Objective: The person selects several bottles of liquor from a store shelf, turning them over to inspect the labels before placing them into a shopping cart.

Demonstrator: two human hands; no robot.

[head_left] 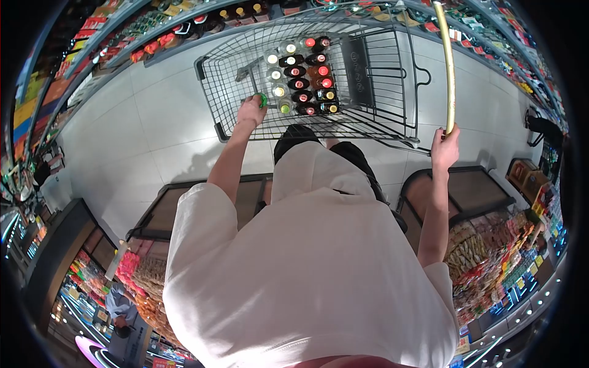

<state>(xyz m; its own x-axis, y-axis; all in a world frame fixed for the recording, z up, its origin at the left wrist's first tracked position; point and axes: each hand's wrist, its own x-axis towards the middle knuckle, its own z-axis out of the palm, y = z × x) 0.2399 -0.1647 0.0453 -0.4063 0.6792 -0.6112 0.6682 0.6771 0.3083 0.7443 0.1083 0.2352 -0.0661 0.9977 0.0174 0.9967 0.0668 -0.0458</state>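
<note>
My left hand [250, 110] reaches over the near side of the shopping cart [211, 73], its fingers closed around a bottle with a green cap [263, 100]. Most of that bottle's body is hidden. Beside it, several bottles [298, 84] stand upright in rows in the cart, some clear and some dark, with white, red and yellow caps. My right hand [445, 147] is wrapped around the near end of the cart's yellowish handle bar [448, 73].
Stocked shelves [184, 30] with bottles and packets line the far side. Behind me are dark-framed bins [485, 187] and bagged goods [485, 257]. A person [121, 303] is at the lower left. Pale tiled floor [123, 129] surrounds the cart.
</note>
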